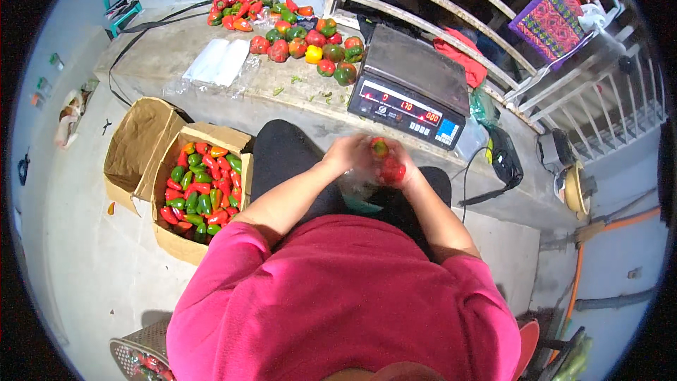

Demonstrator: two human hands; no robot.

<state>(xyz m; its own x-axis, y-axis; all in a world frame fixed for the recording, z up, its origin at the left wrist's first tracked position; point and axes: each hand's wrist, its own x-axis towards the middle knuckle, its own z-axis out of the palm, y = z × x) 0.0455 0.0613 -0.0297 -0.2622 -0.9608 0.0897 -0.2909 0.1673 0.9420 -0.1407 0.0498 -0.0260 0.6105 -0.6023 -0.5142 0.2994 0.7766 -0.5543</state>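
Above my lap, both hands close round a clear plastic bag (358, 185) with peppers in it. My left hand (345, 154) grips its left side, its fingertips blurred by motion. On the other side, my right hand (405, 169) wraps round the part with a red pepper (391, 170). A red-and-green pepper (379, 147) shows at the top between the hands. The bag's lower end hangs loose and see-through. I cannot make out whether more peppers lie hidden behind the fingers.
A digital scale (409, 92) stands on the concrete ledge (169, 49), with loose peppers (298, 48) and white plastic sheets (217, 61) to its left. Left of my legs, a cardboard box (185, 245) holds red and green peppers. Metal bars (423, 21) rise behind the scale.
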